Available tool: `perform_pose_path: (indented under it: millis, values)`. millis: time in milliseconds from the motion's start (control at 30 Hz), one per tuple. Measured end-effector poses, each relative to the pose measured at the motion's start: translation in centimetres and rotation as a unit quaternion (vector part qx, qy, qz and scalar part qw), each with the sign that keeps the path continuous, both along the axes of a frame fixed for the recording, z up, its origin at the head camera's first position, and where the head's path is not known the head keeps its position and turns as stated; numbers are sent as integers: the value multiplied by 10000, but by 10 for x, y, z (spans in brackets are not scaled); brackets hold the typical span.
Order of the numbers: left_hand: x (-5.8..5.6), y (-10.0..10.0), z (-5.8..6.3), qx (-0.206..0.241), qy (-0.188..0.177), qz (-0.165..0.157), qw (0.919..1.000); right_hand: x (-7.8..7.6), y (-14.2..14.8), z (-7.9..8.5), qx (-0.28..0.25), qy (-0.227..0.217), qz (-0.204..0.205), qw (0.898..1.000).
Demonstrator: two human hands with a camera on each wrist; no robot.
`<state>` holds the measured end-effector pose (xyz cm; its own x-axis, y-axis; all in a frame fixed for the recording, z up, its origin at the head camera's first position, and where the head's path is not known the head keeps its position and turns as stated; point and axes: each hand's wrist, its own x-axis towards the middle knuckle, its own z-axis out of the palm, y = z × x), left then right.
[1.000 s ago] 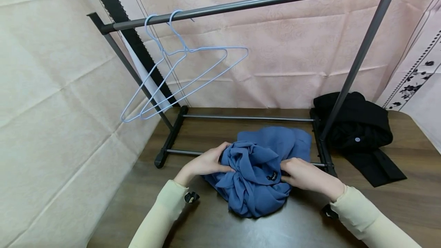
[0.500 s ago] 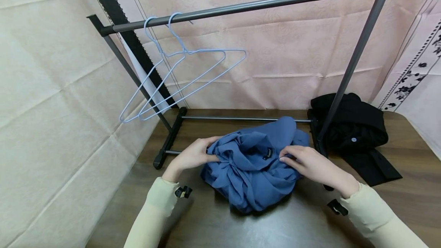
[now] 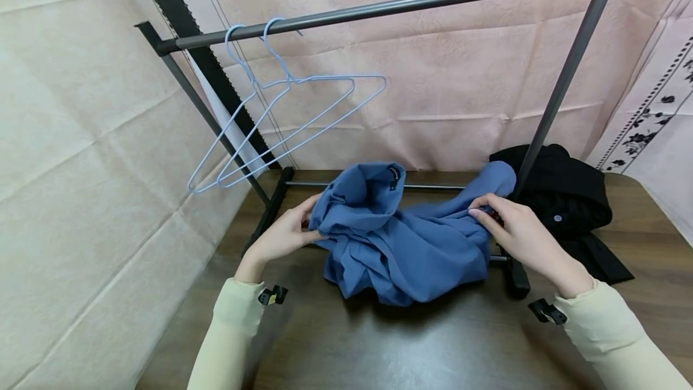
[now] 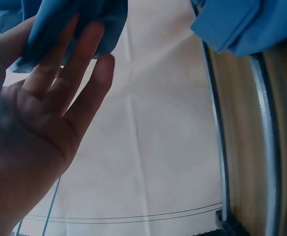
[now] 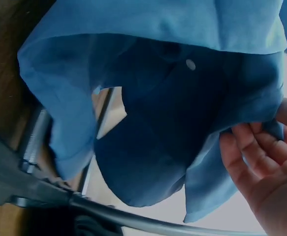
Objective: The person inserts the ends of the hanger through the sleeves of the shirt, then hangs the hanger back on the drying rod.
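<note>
Head view: a person's left hand [image 3: 284,232] pinches gathered cloth near the collar of a blue garment [image 3: 422,251] as the right hand [image 3: 524,236] pinches its right side, over a bench [image 3: 411,354]. Two pale blue hangers [image 3: 292,79] hang at left on a rack [image 3: 406,8]; a black garment [image 3: 574,188] lies far right.

Left wrist view: cloth is held between thumb and fingers [image 4: 90,81].

Right wrist view: the right hand grips a fabric edge near a pale button [image 5: 190,64].
</note>
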<state>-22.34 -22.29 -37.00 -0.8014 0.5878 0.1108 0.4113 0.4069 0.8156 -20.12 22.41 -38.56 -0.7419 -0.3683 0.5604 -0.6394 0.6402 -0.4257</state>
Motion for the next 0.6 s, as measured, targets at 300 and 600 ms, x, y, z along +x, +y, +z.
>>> perform_pose_path:
  millis: [300,600]
  values:
    - [2,25,-38,-853,-1025,-725,9884,-12,12,-32,168,-628,-285,9975]
    - [1,25,-36,-1255,-874,-700,9858,-14,14,-54,615,-949,-67,9936]
